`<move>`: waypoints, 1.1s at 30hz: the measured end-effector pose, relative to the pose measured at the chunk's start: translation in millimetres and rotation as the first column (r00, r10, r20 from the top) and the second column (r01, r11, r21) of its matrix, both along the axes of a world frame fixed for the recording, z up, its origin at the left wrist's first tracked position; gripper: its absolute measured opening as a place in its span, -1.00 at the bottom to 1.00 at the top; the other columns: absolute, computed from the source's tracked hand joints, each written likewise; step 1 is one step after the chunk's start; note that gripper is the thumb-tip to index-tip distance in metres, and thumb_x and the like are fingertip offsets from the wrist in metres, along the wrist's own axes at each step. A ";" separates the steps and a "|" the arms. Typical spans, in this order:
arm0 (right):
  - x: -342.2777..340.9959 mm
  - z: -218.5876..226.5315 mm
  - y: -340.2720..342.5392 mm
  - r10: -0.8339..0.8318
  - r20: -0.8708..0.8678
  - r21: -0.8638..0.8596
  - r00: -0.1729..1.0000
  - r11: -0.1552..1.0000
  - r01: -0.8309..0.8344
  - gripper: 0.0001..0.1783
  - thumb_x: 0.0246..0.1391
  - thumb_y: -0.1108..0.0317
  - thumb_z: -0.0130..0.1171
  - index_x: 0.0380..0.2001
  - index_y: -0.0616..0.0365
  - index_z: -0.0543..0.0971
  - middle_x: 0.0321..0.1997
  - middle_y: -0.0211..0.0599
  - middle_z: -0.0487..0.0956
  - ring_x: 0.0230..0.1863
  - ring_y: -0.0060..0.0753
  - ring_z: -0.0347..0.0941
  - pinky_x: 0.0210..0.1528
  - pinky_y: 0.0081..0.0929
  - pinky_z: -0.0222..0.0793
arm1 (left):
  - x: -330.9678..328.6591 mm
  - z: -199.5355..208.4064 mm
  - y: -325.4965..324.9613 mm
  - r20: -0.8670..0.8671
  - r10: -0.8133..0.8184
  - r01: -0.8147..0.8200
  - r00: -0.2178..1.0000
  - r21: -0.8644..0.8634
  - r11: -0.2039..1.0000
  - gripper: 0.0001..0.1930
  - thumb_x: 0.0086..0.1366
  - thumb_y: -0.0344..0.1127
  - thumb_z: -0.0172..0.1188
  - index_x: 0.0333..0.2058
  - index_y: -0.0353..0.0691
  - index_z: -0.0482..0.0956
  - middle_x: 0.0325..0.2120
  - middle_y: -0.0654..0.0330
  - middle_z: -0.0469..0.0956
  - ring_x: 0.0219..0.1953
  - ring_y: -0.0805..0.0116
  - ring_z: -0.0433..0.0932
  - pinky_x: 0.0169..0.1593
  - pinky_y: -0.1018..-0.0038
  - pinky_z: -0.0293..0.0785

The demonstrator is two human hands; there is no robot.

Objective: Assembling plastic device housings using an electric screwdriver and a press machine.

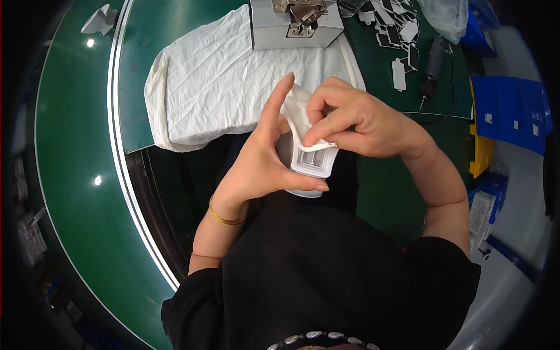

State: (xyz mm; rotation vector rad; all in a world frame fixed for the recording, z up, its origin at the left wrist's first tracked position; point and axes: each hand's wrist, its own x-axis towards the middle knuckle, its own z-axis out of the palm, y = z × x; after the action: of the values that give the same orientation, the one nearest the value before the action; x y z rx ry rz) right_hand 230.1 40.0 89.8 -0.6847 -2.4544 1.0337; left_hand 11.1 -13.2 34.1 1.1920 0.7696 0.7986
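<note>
A white plastic housing [315, 168] with a recessed compartment, metal strips showing inside, is held close in front of my body. My left hand [256, 160] grips it, the thumb along its near edge and the index finger stretched out past its far end. In my right hand [367, 119] a white cloth [298, 116] is pinched between thumb and fingers. That cloth lies against the far part of the housing and covers it there.
A wide white cloth [216, 87] covers the table's front edge, below a grey metal fixture [297, 36]. Rightward lie flat white-and-black pieces [399, 74], an electric screwdriver [433, 67] and blue bins [507, 105]. On the left green conveyor [76, 146] sits a white part [99, 20].
</note>
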 end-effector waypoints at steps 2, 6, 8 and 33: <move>0.6 0.1 -4.7 -0.159 -0.119 -0.447 0.980 0.890 0.090 -0.82 0.04 0.56 0.28 -0.25 0.17 0.70 -0.21 -0.46 0.46 -0.21 -0.53 0.37 -0.16 -0.57 0.26 | 2.6 -3.1 0.5 0.141 0.032 -0.039 0.990 0.046 0.998 0.50 -0.33 -0.32 0.73 0.48 -0.12 -0.25 -0.02 0.02 0.61 0.14 0.28 0.48 0.30 0.34 0.21; 13.8 -14.7 4.6 -0.425 -0.461 -0.580 0.779 0.809 0.098 -0.78 0.22 0.53 0.08 -0.09 0.26 0.60 -0.10 -0.28 0.48 -0.14 -0.51 0.37 -0.07 -0.54 0.29 | 3.3 -1.0 -0.7 0.219 0.050 -0.049 0.975 -0.010 0.999 0.53 -0.35 -0.33 0.73 0.47 -0.13 -0.31 0.04 -0.01 0.58 0.22 0.25 0.43 0.36 0.32 0.11; 18.3 -13.9 3.8 -0.471 -0.449 -0.557 0.760 0.812 0.174 -0.77 0.23 0.52 0.05 -0.08 0.28 0.58 -0.08 -0.26 0.49 -0.12 -0.49 0.39 -0.05 -0.52 0.30 | -0.4 -2.7 0.1 0.187 0.024 -0.036 0.982 0.059 0.998 0.55 -0.35 -0.34 0.73 0.47 -0.15 -0.33 0.04 -0.01 0.58 0.21 0.23 0.45 0.36 0.31 0.13; 53.5 -15.5 28.7 -0.724 -0.136 0.266 0.676 0.631 0.729 -0.84 0.14 0.42 0.27 -0.22 0.23 0.65 -0.25 -0.27 0.64 -0.23 -0.39 0.57 -0.12 -0.50 0.44 | 1.2 -6.0 -6.6 0.062 0.126 -0.131 0.990 0.078 0.988 0.47 -0.33 -0.35 0.72 0.47 -0.13 -0.23 0.08 0.01 0.52 0.19 0.15 0.47 0.32 0.24 0.24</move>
State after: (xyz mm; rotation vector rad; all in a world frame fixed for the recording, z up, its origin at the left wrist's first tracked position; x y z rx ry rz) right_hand 283.6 68.7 74.4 -1.3876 -1.9167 0.3194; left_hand 12.3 -19.8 28.1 1.1957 0.7787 0.9746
